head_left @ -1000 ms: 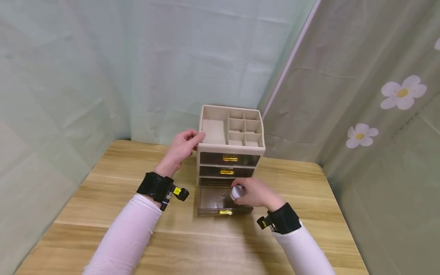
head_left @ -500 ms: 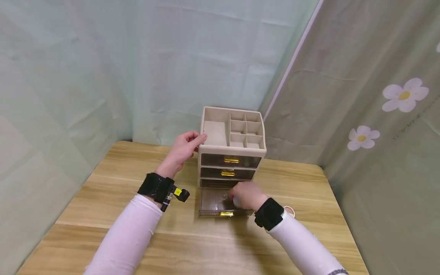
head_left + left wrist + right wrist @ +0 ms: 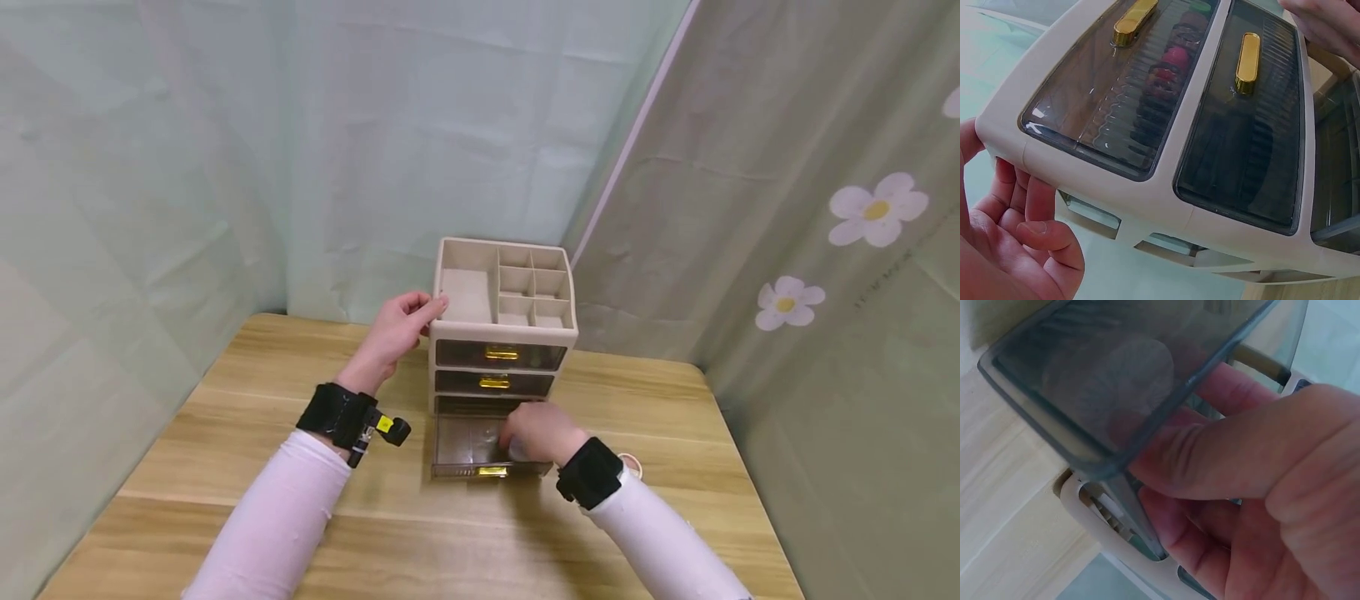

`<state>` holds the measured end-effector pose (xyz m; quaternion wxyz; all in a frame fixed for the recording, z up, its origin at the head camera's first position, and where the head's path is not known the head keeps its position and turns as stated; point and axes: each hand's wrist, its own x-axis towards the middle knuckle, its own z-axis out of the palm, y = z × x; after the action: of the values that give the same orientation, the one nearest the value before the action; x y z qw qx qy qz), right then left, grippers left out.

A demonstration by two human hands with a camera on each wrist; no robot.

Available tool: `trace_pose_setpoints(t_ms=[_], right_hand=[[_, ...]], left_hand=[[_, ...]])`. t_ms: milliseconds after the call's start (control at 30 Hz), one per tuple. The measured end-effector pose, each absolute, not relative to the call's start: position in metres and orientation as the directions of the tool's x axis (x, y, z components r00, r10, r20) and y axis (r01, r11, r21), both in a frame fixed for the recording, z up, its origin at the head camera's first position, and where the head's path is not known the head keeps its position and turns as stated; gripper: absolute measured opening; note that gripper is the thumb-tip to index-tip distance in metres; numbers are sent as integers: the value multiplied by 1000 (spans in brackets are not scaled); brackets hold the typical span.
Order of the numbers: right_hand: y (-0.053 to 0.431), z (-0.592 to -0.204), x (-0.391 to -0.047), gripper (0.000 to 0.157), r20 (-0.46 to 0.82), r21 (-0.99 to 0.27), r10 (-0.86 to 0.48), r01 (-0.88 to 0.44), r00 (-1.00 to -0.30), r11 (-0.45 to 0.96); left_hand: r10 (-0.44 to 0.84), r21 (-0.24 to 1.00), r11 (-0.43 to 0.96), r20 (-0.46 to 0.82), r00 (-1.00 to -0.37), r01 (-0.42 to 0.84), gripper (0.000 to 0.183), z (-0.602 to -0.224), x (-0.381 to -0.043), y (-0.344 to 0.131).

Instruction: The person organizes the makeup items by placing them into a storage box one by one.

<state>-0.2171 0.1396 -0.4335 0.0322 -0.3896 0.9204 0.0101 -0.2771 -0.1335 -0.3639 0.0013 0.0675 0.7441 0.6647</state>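
A beige desktop drawer organizer [image 3: 504,326] stands upright on the table. My left hand [image 3: 397,332] grips its upper left side, thumb over the top rim; in the left wrist view the fingers [image 3: 1038,200] curl against the side wall. The smoky transparent bottom drawer [image 3: 459,442] is pulled out. Inside it, my right hand [image 3: 543,432] pinches a small round whitish thing [image 3: 517,450], mostly hidden by the hand. Through the drawer wall in the right wrist view, this whitish round [image 3: 1141,375] shows fine radial lines, with the thumb against it.
Two upper drawers [image 3: 501,354] with gold handles are closed; colourful small items [image 3: 1172,59] show inside the top one. Open compartments [image 3: 534,287] cover the organizer's top. A pale ring-shaped thing [image 3: 632,464] lies on the table [image 3: 420,542] beside the right wrist. Curtains hang behind.
My right hand has lowered the round whitish thing into the pulled-out drawer and turned over it. The ring-shaped thing has come into sight. The left hand keeps its grip.
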Motion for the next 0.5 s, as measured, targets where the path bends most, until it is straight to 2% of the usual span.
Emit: trace_pose_setpoints(t_ms=[367,500], right_hand=[[149,-438,-223,33,-4,-73,-750,-748,-661,660],[153,-440,-224,43,30,-122,-738,-735,-674,667]], left_hand=[[101,991,102,80,-992,91,43,-364,-280,-133],[99,989,113,80,-992,91,45,-365,-280,-134]])
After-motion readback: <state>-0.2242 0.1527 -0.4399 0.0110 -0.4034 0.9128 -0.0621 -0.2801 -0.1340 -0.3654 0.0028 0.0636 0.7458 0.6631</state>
